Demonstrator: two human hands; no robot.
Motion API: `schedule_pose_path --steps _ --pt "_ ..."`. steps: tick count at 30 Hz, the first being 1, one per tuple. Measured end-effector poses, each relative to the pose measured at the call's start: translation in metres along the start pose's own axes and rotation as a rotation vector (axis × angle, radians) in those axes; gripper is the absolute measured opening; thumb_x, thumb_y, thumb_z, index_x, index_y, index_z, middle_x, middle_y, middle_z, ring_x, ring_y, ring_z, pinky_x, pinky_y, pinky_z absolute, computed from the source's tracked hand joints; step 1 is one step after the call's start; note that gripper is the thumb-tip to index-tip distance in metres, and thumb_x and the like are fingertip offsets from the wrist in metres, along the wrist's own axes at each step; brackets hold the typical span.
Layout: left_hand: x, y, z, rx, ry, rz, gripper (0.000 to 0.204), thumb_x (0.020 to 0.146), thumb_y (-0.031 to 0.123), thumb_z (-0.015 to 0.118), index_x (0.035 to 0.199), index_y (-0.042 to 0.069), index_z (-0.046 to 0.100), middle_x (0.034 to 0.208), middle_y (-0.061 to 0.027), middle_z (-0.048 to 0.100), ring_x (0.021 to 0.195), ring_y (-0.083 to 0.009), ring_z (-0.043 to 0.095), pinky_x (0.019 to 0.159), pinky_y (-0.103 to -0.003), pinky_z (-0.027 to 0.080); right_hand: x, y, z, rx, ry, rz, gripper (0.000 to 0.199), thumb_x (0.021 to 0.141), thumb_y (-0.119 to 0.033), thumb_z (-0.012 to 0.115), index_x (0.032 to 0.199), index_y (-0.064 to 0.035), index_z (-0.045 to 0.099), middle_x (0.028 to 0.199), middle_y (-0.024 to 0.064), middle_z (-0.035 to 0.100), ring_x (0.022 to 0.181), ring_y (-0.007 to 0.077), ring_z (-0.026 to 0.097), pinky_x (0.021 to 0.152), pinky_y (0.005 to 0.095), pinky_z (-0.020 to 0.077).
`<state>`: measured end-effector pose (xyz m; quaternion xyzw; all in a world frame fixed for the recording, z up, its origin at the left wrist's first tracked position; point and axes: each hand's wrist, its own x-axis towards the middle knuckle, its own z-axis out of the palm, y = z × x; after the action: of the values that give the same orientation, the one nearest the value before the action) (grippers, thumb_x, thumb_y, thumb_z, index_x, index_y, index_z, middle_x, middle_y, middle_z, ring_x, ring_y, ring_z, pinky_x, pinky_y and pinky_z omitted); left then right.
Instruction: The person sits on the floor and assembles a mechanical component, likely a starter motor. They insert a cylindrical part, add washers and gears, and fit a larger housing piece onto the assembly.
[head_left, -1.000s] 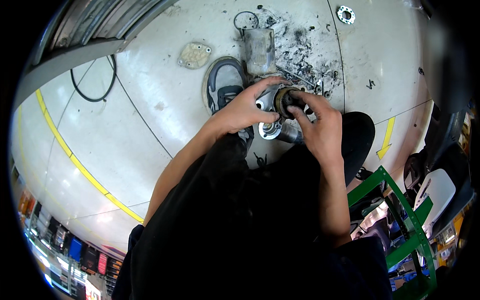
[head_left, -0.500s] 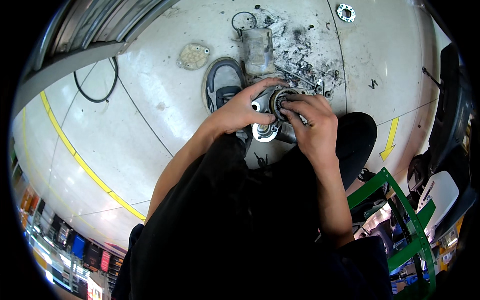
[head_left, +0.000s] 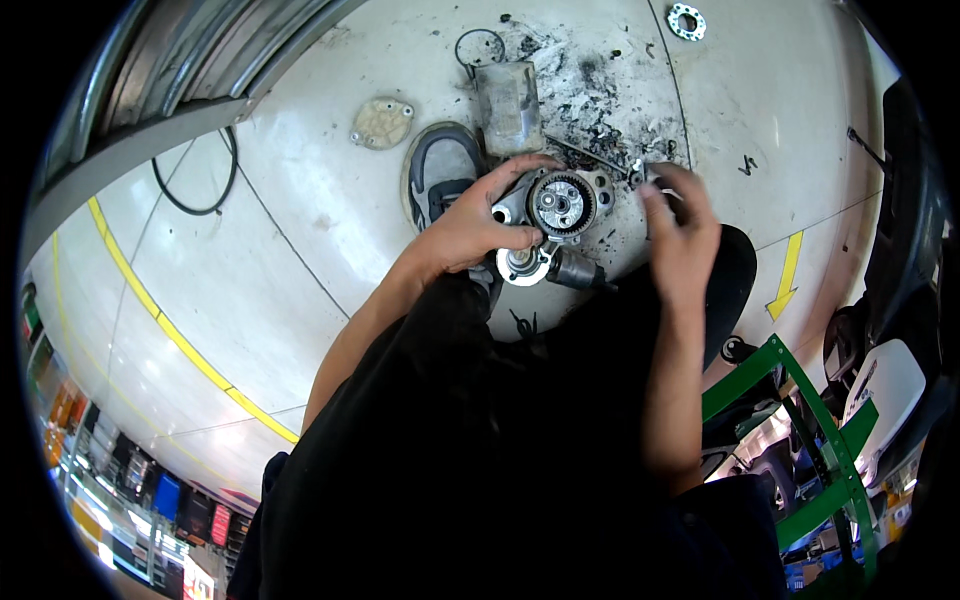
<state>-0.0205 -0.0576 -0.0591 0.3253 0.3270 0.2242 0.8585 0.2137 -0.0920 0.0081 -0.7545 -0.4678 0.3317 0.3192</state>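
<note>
At frame centre-top, the geared metal housing (head_left: 553, 222) sits clasped in the left hand (head_left: 470, 228), its gear face turned upward. Just right of it, apart, the right hand (head_left: 680, 235) pinches a small metal part (head_left: 637, 176) in its fingertips.

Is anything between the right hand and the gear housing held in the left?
Nothing visible. The right hand is just right of the gear housing, which the left hand holds; only bare floor shows in the gap.
</note>
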Motion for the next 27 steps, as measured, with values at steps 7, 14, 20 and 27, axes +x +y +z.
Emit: schedule_pose_path --steps 7,14,20,27 --pt "0.0 0.005 0.005 -0.256 0.038 -0.08 0.076 0.073 -0.007 0.071 0.142 0.007 0.043 0.143 -0.0106 0.042 0.131 -0.0196 0.041 0.101 -0.031 0.045 0.029 0.076 -0.031 -0.615 -0.369 0.236 0.042 0.075 -0.015 0.077 0.112 -0.0006 0.063 0.102 0.0244 0.068 0.096 0.0387 0.065 0.084 0.0423 0.0513" --pt "0.001 -0.002 0.001 -0.122 0.019 -0.046 0.081 0.069 -0.006 0.075 0.142 0.005 0.041 0.146 -0.009 0.039 0.132 -0.0207 0.043 0.11 -0.033 0.038 0.039 0.091 0.007 -0.675 -0.289 -0.011 0.037 0.073 -0.011 0.076 0.107 -0.0006 0.063 0.099 0.0236 0.067 0.096 0.0419 0.064 0.082 0.0458 0.0509" --pt "0.002 -0.002 0.001 -0.133 0.032 -0.038 0.082 0.07 -0.004 0.075 0.143 0.005 0.039 0.145 -0.0098 0.04 0.132 -0.0213 0.044 0.109 -0.034 0.039 0.036 0.074 -0.011 -0.495 -0.164 0.045 0.031 0.076 -0.016 0.075 0.1 0.0013 0.065 0.092 0.0188 0.069 0.086 0.0351 0.067 0.078 0.0406 0.0518" --pt "0.0 0.0 0.002 -0.138 0.021 -0.033 0.082 0.07 -0.004 0.076 0.143 0.005 0.039 0.145 -0.0095 0.04 0.131 -0.0213 0.044 0.108 -0.033 0.04 0.014 -0.012 -0.01 -0.088 -0.267 0.031 0.038 0.078 -0.017 0.081 0.109 -0.0026 0.065 0.098 0.0107 0.071 0.079 0.0182 0.067 0.072 0.0314 0.0522"
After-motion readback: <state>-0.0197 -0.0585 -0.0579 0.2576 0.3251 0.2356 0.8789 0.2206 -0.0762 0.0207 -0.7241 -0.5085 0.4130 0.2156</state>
